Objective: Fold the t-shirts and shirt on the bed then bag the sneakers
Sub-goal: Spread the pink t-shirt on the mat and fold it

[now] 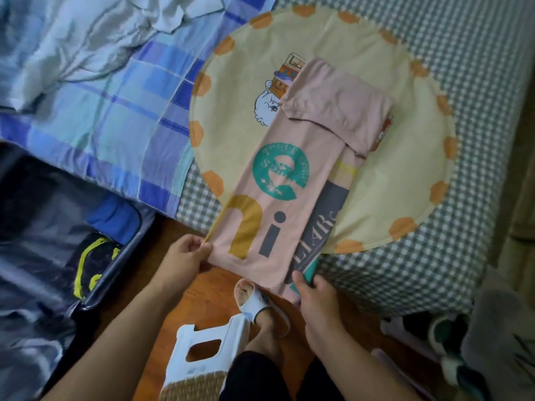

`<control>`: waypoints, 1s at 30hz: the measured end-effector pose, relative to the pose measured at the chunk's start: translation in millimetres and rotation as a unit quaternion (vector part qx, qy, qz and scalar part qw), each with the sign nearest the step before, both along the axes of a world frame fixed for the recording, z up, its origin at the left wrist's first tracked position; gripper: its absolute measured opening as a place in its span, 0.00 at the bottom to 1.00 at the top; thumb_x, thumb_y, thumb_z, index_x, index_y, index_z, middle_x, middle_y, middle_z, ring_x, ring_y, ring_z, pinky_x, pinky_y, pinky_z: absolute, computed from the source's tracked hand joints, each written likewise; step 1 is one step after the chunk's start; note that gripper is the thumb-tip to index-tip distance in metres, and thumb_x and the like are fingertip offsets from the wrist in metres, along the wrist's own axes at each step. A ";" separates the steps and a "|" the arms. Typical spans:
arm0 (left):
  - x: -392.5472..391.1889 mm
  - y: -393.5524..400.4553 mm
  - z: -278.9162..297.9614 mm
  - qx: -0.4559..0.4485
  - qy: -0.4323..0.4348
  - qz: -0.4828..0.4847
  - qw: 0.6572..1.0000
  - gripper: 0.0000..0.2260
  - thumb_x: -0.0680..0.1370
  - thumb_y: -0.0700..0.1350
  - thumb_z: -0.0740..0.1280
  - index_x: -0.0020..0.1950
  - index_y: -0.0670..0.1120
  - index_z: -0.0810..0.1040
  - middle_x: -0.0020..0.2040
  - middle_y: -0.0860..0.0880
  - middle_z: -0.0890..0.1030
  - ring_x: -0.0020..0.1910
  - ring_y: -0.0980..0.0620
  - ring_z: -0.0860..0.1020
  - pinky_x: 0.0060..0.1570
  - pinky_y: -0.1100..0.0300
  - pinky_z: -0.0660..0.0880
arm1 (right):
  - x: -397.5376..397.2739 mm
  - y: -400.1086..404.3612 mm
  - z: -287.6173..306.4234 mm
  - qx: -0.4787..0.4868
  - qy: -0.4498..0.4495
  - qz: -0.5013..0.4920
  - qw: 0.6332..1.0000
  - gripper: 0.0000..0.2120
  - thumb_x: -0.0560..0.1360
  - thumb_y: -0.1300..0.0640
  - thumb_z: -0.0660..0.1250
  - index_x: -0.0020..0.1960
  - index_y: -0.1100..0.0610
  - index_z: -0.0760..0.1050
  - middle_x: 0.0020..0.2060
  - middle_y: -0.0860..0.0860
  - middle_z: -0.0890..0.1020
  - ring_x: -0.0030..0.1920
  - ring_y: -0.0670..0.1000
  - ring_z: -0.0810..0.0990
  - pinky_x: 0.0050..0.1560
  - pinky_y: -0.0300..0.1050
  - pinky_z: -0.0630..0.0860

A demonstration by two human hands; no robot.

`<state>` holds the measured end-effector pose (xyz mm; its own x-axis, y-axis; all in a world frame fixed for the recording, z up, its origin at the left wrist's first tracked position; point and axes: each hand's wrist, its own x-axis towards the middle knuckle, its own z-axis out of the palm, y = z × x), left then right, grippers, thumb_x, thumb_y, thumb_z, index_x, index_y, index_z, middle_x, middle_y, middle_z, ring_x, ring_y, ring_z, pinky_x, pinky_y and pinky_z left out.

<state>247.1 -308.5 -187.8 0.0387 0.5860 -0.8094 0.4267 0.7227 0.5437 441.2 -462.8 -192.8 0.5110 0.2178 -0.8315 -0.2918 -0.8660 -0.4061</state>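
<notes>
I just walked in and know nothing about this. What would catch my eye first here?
Most striking is the pink t-shirt, folded into a long strip with big teal and mustard letters, lying on a round yellow mat on the checked bed. The left hand and right hand each pinch a near corner of it. At left lies an open suitcase.
</notes>
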 end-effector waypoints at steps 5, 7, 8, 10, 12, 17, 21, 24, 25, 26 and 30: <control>5.0 -16.4 54.1 -0.065 -0.071 0.068 0.993 0.03 0.81 0.33 0.65 0.53 0.39 0.73 0.35 0.44 0.83 0.34 0.39 0.83 0.31 0.57 0.81 | 17.3 -0.7 58.8 0.043 0.130 -0.141 0.980 0.09 0.77 0.56 0.72 0.49 0.63 0.81 0.35 0.55 0.83 0.36 0.54 0.82 0.37 0.49 0.80; 27.4 5.4 76.5 -0.037 -0.109 0.100 0.988 0.07 0.81 0.32 0.63 0.59 0.37 0.73 0.38 0.41 0.84 0.33 0.41 0.83 0.31 0.57 0.81 | 37.8 13.7 78.5 0.092 0.232 -0.217 0.944 0.06 0.78 0.61 0.70 0.49 0.65 0.80 0.39 0.59 0.84 0.37 0.54 0.81 0.34 0.46 0.81; 42.3 20.2 87.3 -0.019 -0.134 0.103 0.985 0.09 0.82 0.34 0.63 0.61 0.39 0.73 0.41 0.39 0.85 0.33 0.42 0.83 0.33 0.56 0.82 | 51.1 24.3 84.9 0.117 0.261 -0.252 0.924 0.07 0.77 0.60 0.70 0.47 0.64 0.81 0.39 0.59 0.83 0.36 0.53 0.81 0.33 0.45 0.82; 74.8 53.5 103.1 0.018 -0.201 0.100 0.974 0.09 0.84 0.41 0.61 0.64 0.45 0.73 0.46 0.37 0.86 0.35 0.43 0.83 0.39 0.55 0.83 | 78.0 46.8 86.7 0.140 0.273 -0.306 0.901 0.12 0.78 0.55 0.68 0.42 0.61 0.82 0.35 0.56 0.82 0.29 0.50 0.80 0.31 0.43 0.81; 102.8 80.6 102.3 0.061 -0.226 0.096 0.967 0.09 0.85 0.48 0.59 0.64 0.49 0.73 0.48 0.39 0.86 0.37 0.44 0.83 0.43 0.52 0.83 | 101.1 62.3 76.1 0.148 0.225 -0.323 0.907 0.16 0.82 0.48 0.63 0.44 0.59 0.79 0.32 0.54 0.80 0.27 0.49 0.78 0.32 0.43 0.79; 121.4 82.7 39.5 0.168 0.081 -0.090 0.978 0.13 0.83 0.53 0.64 0.65 0.50 0.75 0.49 0.46 0.83 0.43 0.48 0.83 0.47 0.50 0.80 | 120.9 58.2 28.1 0.164 0.068 -0.254 0.951 0.11 0.82 0.48 0.63 0.50 0.56 0.75 0.37 0.52 0.77 0.30 0.49 0.76 0.35 0.45 0.75; 117.6 68.3 8.1 0.172 0.162 -0.179 0.955 0.11 0.80 0.53 0.66 0.53 0.46 0.76 0.44 0.50 0.81 0.43 0.50 0.80 0.36 0.58 0.71 | 103.9 56.4 0.1 0.109 -0.064 -0.053 0.991 0.07 0.80 0.54 0.68 0.54 0.57 0.76 0.42 0.51 0.80 0.39 0.49 0.79 0.44 0.48 0.78; 113.6 63.0 1.1 0.183 0.193 -0.178 0.947 0.09 0.81 0.50 0.66 0.51 0.44 0.78 0.43 0.49 0.81 0.43 0.47 0.79 0.39 0.55 0.70 | 90.1 61.3 -12.3 0.053 -0.162 0.063 0.983 0.11 0.79 0.49 0.69 0.43 0.55 0.76 0.38 0.51 0.80 0.38 0.50 0.79 0.40 0.48 0.78; 112.1 60.4 0.9 0.176 0.195 -0.182 0.948 0.09 0.82 0.49 0.66 0.50 0.44 0.78 0.43 0.49 0.82 0.44 0.45 0.79 0.41 0.53 0.71 | 89.5 62.2 -14.9 0.034 -0.185 0.091 0.978 0.15 0.79 0.49 0.68 0.37 0.54 0.74 0.34 0.51 0.78 0.35 0.51 0.77 0.35 0.47 0.75; 110.2 57.5 1.4 0.160 0.185 -0.181 0.953 0.09 0.82 0.49 0.66 0.48 0.44 0.79 0.41 0.48 0.82 0.44 0.43 0.80 0.43 0.51 0.75 | 91.2 62.8 -13.8 0.017 -0.196 0.104 0.975 0.19 0.80 0.49 0.68 0.33 0.54 0.71 0.31 0.51 0.76 0.32 0.50 0.74 0.31 0.45 0.71; 104.1 33.8 19.0 0.033 0.101 -0.154 0.982 0.12 0.83 0.50 0.66 0.46 0.43 0.81 0.39 0.44 0.85 0.41 0.43 0.82 0.48 0.43 0.80 | 118.2 47.0 11.5 -0.043 -0.217 0.133 0.966 0.22 0.79 0.52 0.68 0.29 0.57 0.69 0.26 0.51 0.74 0.29 0.50 0.72 0.29 0.45 0.65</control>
<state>351.2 -274.6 -168.7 0.0650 0.6230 -0.7795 0.7243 0.5079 0.4663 559.4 -415.8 -181.4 0.7518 0.3283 -0.5719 0.1273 -0.9232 -0.3626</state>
